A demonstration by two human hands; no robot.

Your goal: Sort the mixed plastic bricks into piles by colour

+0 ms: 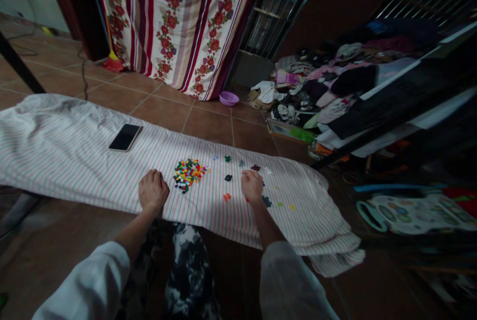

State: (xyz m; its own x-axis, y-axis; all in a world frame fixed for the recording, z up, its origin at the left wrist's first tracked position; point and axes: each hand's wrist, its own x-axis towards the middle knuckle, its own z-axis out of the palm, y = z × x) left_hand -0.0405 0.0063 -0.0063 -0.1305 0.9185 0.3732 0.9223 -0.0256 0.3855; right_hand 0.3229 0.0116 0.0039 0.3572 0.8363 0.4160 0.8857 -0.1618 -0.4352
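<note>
A pile of small mixed-colour pieces [189, 173] lies on the striped cloth [89, 171]. Just left of it my left hand [153, 190] rests on the cloth with its fingers curled; whether it holds anything is hidden. To the right of the pile are small single-colour groups: green [227, 159], black [228, 178], orange [227, 197], dark brown [255, 167] and dark teal [267, 201], among several others. Among these groups my right hand [252, 185] is low over the cloth, fingers pinched together, and what they may hold is too small to name.
A phone [125, 138] lies on the cloth's left part. Beyond the cloth stand a floral curtain [175, 27], a purple basin [228, 98] and a heap of clothes [316, 81]. Dark bars cross at the right and far left.
</note>
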